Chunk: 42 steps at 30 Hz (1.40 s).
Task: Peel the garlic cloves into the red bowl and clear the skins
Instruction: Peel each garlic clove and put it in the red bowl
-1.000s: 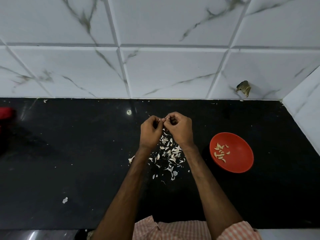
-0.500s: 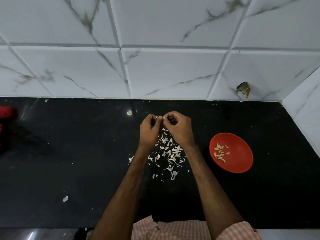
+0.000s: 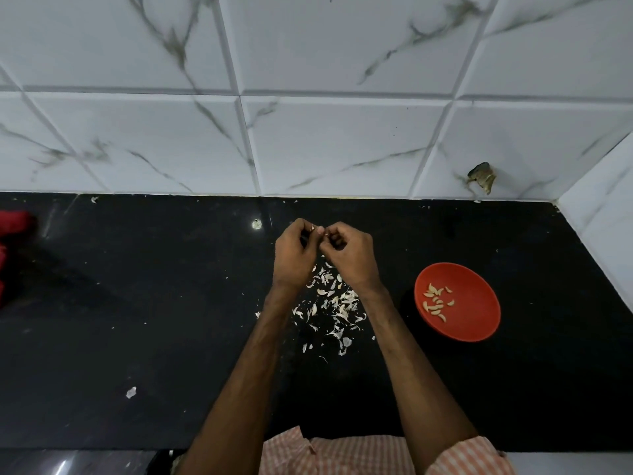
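Black stone counter [image 3: 137,303] runs under a wall of white marbled tiles [image 3: 325,142], one of which has a chipped hole [image 3: 482,177] above and behind the bowl. The red bowl [image 3: 479,303] sits on the counter with a small cluster of peeled cloves [image 3: 435,302] lying in its left half.

Left of the bowl, both hands are raised over the counter with their fingertips meeting. The left hand [image 3: 294,255] and right hand [image 3: 349,257] each have curled fingers and pinch one small clove [image 3: 318,230] between them. Only a pale sliver of it shows between the thumbs and forefingers, so how much skin it wears cannot be told.

Under the hands and wrists, left of the bowl, lies a loose scatter of white skins [image 3: 334,303] spread across the counter between the two forearms. One stray skin [image 3: 131,392] lies far to the bowl's left and nearer the person, well apart from the pile. At the far left edge, a red cloth [image 3: 13,224] is partly in view and blurred. Below the bowl, at the counter's near edge, a checked orange-and-white shirt [image 3: 342,454] shows.
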Each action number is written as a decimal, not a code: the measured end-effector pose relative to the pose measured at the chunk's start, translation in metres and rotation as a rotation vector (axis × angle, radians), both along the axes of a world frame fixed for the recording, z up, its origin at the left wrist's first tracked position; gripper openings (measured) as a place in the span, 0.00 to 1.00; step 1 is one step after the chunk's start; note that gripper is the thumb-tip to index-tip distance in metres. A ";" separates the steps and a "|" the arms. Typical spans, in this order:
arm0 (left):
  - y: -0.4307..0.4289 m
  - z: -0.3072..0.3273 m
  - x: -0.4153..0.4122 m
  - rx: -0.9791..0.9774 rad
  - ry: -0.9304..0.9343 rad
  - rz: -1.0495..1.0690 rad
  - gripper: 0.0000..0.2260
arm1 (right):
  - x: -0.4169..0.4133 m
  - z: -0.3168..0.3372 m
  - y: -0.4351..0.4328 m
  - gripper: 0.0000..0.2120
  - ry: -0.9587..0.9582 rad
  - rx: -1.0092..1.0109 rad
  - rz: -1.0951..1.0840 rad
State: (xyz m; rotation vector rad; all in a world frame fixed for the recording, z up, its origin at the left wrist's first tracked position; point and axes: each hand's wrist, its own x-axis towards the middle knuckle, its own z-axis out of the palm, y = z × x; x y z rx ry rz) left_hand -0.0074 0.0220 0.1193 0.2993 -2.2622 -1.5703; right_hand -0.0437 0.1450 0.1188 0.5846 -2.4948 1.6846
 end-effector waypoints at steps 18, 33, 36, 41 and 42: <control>0.007 0.005 0.005 0.280 0.036 0.081 0.04 | 0.000 0.004 0.001 0.02 -0.102 -0.087 -0.050; -0.004 0.003 0.000 0.323 0.016 0.039 0.06 | -0.002 0.008 -0.001 0.03 -0.080 -0.037 -0.012; -0.006 0.005 0.001 0.395 0.026 -0.002 0.05 | -0.002 0.012 -0.001 0.03 -0.071 -0.033 0.008; -0.006 0.006 0.002 0.367 0.028 -0.024 0.06 | 0.000 0.011 -0.003 0.02 -0.042 -0.041 -0.022; -0.005 0.006 0.001 0.342 0.025 -0.021 0.06 | 0.000 0.011 -0.003 0.02 -0.041 -0.051 -0.031</control>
